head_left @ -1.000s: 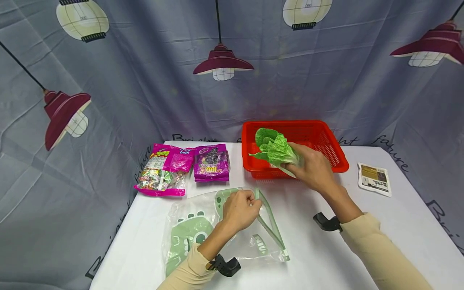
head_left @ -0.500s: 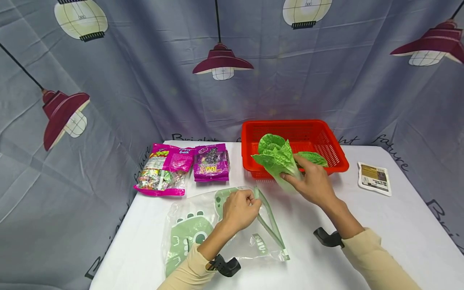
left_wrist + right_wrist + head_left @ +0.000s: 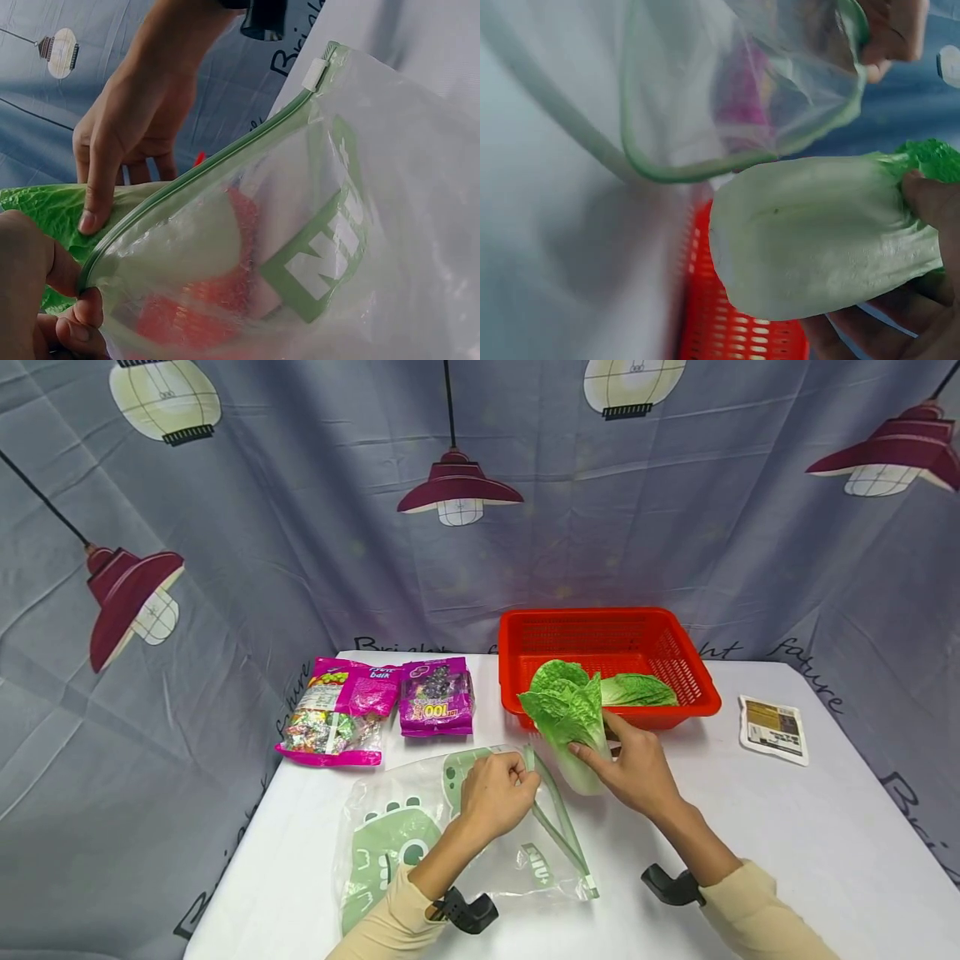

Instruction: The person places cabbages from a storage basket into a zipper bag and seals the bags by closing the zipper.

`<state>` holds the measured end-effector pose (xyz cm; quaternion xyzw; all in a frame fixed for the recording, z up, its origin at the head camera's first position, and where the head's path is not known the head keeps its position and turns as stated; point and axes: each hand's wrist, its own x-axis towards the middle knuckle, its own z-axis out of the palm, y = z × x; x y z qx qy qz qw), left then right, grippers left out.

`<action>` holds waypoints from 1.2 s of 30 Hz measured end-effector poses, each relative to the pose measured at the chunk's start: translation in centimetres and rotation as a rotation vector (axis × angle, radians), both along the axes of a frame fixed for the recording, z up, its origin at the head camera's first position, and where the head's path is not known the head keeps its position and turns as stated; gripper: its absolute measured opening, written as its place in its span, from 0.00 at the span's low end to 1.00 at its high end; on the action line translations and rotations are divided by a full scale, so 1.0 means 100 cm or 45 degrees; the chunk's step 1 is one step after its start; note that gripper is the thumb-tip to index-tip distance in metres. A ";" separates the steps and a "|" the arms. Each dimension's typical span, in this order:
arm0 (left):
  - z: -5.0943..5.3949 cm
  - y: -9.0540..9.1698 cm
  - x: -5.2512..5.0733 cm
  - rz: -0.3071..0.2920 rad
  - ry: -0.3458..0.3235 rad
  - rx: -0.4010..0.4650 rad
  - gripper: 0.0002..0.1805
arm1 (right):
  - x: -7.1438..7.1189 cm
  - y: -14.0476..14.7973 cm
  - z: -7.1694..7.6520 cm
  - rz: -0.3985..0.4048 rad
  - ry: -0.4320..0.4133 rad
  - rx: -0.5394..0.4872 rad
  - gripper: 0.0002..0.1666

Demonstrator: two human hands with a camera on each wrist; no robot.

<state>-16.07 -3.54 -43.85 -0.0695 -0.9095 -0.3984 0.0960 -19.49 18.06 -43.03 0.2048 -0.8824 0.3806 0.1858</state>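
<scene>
The left hand (image 3: pixel 497 793) pinches the green zip edge of a clear plastic bag with green cartoon print (image 3: pixel 495 852) lying on the white-covered counter (image 3: pixel 750 827), its mouth parted. The right hand (image 3: pixel 633 768) grips a leafy green cabbage with a broad pale stalk (image 3: pixel 566 714) between thumb and fingers, just beside that mouth and in front of a red perforated plastic basket (image 3: pixel 652 718), where a second green leafy cabbage (image 3: pixel 637 691) lies.
</scene>
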 end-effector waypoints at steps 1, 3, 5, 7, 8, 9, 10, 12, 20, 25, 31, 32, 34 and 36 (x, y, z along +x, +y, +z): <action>0.000 0.000 0.000 -0.001 0.004 0.002 0.11 | 0.001 -0.001 -0.002 -0.002 -0.003 -0.008 0.31; -0.001 0.000 0.000 -0.002 0.010 0.008 0.11 | 0.004 -0.003 -0.006 -0.011 -0.019 -0.020 0.32; -0.001 0.000 0.000 0.004 0.013 0.007 0.10 | 0.007 -0.005 -0.010 -0.024 -0.045 -0.036 0.32; -0.001 0.000 0.000 0.009 0.012 0.008 0.10 | 0.009 -0.006 -0.012 -0.040 -0.075 -0.056 0.31; -0.001 0.000 0.000 0.011 0.012 0.010 0.10 | 0.010 -0.007 -0.014 -0.051 -0.091 -0.066 0.31; -0.001 0.000 0.000 0.013 0.012 0.009 0.10 | 0.011 -0.008 -0.016 -0.061 -0.107 -0.078 0.30; -0.001 0.000 0.000 0.014 0.011 0.010 0.10 | 0.012 -0.008 -0.017 -0.071 -0.124 -0.089 0.29; -0.001 0.000 0.000 0.015 0.011 0.017 0.10 | 0.015 -0.010 -0.019 -0.091 -0.157 -0.112 0.27; -0.001 0.000 0.000 0.014 0.022 0.029 0.10 | 0.026 -0.015 -0.028 -0.177 -0.283 -0.176 0.25; -0.002 0.000 0.000 0.015 0.020 0.046 0.10 | 0.031 -0.018 -0.030 -0.215 -0.478 -0.251 0.31; -0.002 0.000 -0.001 0.021 0.027 0.062 0.10 | 0.039 -0.020 -0.029 -0.209 -0.745 -0.401 0.41; -0.002 0.000 -0.001 0.021 0.028 0.065 0.10 | 0.040 -0.020 -0.030 -0.210 -0.778 -0.434 0.41; -0.001 0.000 -0.001 0.020 0.030 0.070 0.10 | 0.042 -0.021 -0.030 -0.220 -0.822 -0.484 0.41; -0.001 0.000 -0.001 0.016 0.035 0.078 0.11 | 0.044 -0.022 -0.031 -0.226 -0.845 -0.527 0.41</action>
